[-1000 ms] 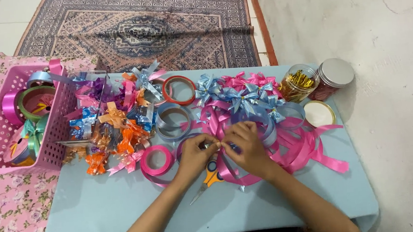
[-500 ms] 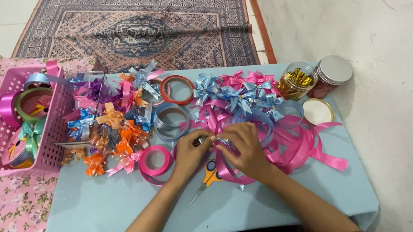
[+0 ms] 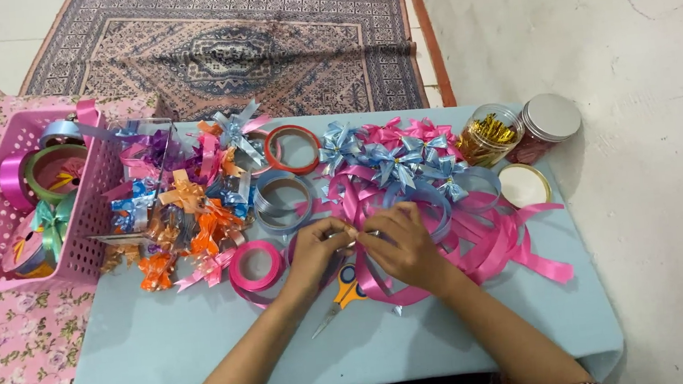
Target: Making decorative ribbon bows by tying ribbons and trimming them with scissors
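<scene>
My left hand (image 3: 319,252) and my right hand (image 3: 401,244) meet at the middle of a low table covered in pale blue cloth (image 3: 208,349). Both pinch a loop of pink ribbon (image 3: 381,282) between their fingertips. Loose pink and blue ribbon strands (image 3: 508,240) spread to the right of my hands. Yellow-handled scissors (image 3: 341,293) lie on the cloth just under my hands. A pink ribbon roll (image 3: 255,265) sits to the left of my left hand.
Finished pink and blue bows (image 3: 391,155) lie behind my hands; mixed-colour bows (image 3: 184,204) pile at left. A pink basket (image 3: 14,210) holds ribbon rolls. Red (image 3: 292,149) and blue (image 3: 281,198) rolls, two jars (image 3: 490,133) (image 3: 546,123) and a lid (image 3: 524,186) stand nearby. A rug (image 3: 225,51) lies beyond.
My hands stay together on the pink ribbon, shifting only slightly as the fingers work it. Nothing else on the table has moved.
</scene>
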